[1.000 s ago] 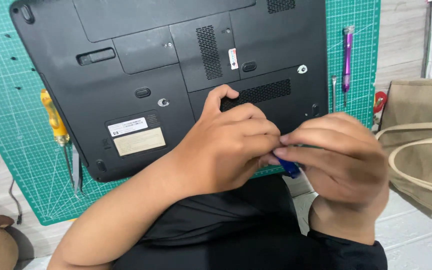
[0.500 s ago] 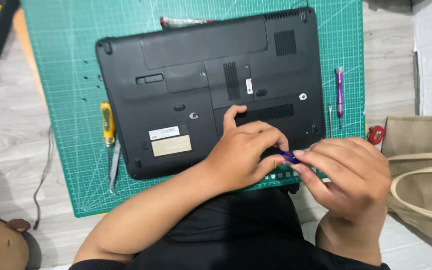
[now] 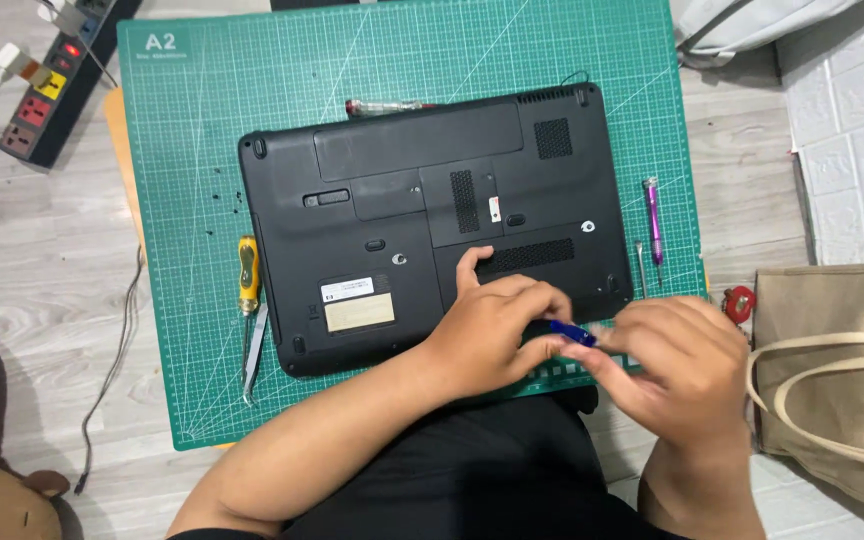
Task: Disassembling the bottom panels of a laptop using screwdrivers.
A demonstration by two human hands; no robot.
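A black laptop (image 3: 422,220) lies bottom-up on a green cutting mat (image 3: 252,90). My left hand (image 3: 497,325) rests on its near right corner, thumb up on the vent cover. A small blue tool (image 3: 572,333) is pinched between the fingers of both hands. My right hand (image 3: 677,365) holds its other end just off the laptop's near edge, over the mat.
A yellow-handled screwdriver (image 3: 248,275) and tweezers (image 3: 254,352) lie left of the laptop; a purple screwdriver (image 3: 654,218) and a thin bit lie to its right. A power strip (image 3: 47,85) is at the far left, a beige tote bag (image 3: 842,385) at the right.
The view has pulled back and shifted, showing the whole laptop and mat. My two hands stay together on the blue tool at the laptop's near right corner.
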